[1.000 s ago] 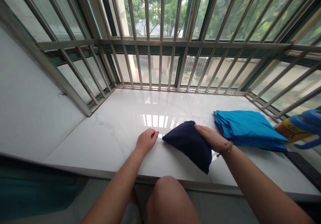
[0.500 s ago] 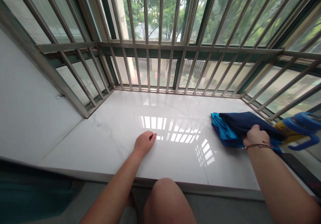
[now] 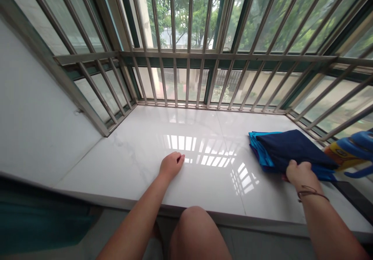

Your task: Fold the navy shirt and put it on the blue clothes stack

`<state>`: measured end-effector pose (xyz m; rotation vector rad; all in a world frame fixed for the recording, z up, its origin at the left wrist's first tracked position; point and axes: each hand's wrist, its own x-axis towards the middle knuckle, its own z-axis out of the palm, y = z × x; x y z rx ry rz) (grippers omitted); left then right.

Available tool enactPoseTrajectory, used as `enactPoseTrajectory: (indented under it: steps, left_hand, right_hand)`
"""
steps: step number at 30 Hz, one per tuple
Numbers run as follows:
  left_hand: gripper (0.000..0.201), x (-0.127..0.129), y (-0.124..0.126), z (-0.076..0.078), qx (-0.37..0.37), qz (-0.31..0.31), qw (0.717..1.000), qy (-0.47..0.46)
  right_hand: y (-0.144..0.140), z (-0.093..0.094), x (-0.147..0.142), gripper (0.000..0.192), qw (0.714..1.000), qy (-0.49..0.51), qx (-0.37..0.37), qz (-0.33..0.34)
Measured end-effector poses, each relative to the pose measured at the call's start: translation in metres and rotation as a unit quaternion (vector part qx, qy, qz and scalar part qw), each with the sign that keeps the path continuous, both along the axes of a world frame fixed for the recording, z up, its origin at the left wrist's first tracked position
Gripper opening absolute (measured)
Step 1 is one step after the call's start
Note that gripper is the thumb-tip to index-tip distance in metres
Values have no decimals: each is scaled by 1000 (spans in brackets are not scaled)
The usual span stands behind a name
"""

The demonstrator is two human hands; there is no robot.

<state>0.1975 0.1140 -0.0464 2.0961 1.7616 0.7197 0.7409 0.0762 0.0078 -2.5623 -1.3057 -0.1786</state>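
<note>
A stack of folded cloths point(image 3: 294, 147), navy on top with bright blue layers beneath, lies at the right on the white marble sill. My right hand point(image 3: 303, 174), with a thin dark bracelet at the wrist, is closed at the stack's near edge; its fingertips are partly hidden by the hand and fabric. A small reddish patch shows under the cloths beside that hand. Away from the stack, my left hand point(image 3: 171, 163) rests on the sill in a loose fist, with nothing visible in it.
A blue-and-yellow container point(image 3: 348, 151) with a blue handle stands right of the cloths. Near it lies a dark flat object point(image 3: 354, 200). Metal bars point(image 3: 189, 81) line the window around the sill. My knee point(image 3: 195, 225) is close to the front edge.
My right hand has moved down from the top navy cloth to the stack's near edge. The navy cloth now lies flatter. The view has shifted slightly; my left hand stays resting.
</note>
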Motion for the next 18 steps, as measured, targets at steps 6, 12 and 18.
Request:
enactPoseTrajectory:
  steps: [6,12,18]
  left_hand:
    - [41,2,-1,3,-10,11,1000,23]
    - [39,5,-5,7,-10,14,998,60]
    - [27,19,-17,11,15,79,984,156]
  right_hand:
    - [-55,-46,-60,83,994,65,82,-19]
    - [-122,-96,-152,62,967,-36,110,226]
    - [-129,-91,-163,48,963,-18,136,233]
